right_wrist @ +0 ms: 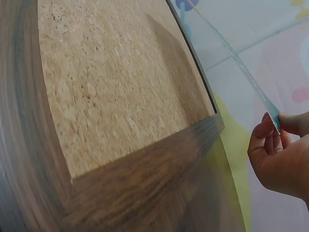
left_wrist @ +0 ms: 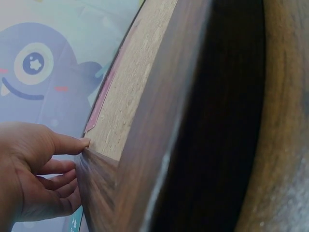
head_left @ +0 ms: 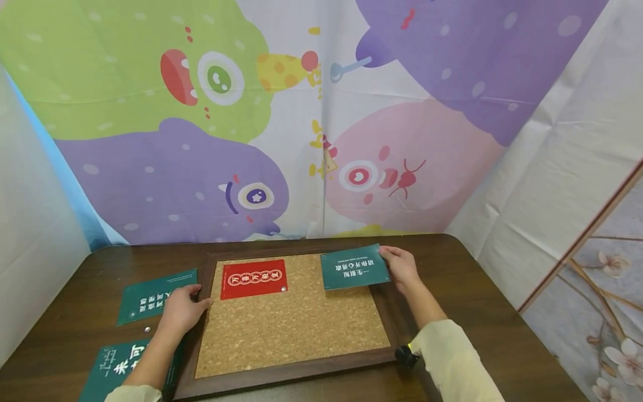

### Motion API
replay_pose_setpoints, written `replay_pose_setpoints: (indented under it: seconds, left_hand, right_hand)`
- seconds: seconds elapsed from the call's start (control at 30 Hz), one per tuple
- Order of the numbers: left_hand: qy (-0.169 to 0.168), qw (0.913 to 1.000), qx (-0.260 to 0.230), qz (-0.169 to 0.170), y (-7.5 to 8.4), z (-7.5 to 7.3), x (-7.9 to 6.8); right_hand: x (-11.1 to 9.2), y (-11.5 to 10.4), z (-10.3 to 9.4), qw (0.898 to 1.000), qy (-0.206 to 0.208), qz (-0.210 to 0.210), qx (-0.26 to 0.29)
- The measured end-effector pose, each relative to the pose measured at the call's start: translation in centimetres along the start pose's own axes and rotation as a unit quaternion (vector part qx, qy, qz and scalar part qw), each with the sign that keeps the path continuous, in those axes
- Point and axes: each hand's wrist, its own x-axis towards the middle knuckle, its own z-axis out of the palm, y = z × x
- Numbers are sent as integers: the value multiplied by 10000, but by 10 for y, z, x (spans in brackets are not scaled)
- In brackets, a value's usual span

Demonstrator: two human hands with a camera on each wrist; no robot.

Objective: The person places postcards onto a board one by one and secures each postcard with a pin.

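My right hand [head_left: 401, 269] pinches a green card [head_left: 354, 269] with white writing by its right edge. The card is raised above the upper right of a wood-framed cork board [head_left: 291, 329] and casts a shadow on the cork. In the right wrist view, thumb and fingers meet on the thin edge of the card [right_wrist: 241, 65]. My left hand [head_left: 182, 310] holds the board's left frame edge. In the left wrist view, its thumb lies over the frame [left_wrist: 99, 181] and the fingers are at the side. A red card [head_left: 253, 279] lies on the cork's upper left, with a pushpin at its lower right corner.
Left of the board lie a green card [head_left: 135, 296] and another green card [head_left: 108, 371], partly behind my left arm. A loose pushpin [head_left: 147, 329] is between them. The brown table [head_left: 492, 329] ends at a cartoon-print curtain [head_left: 301, 195].
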Motion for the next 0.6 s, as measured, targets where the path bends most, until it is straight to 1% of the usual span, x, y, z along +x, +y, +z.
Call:
replay_pose_setpoints:
  seconds: [0.3,0.6]
  left_hand:
    - [37,10000,19,58,-1,0,0]
    - [65,10000,27,-36,0,1,0]
  right_hand:
    - [1,2,8,9998,-47,-37,201]
    - [3,8,18,10000,-1,-10,96]
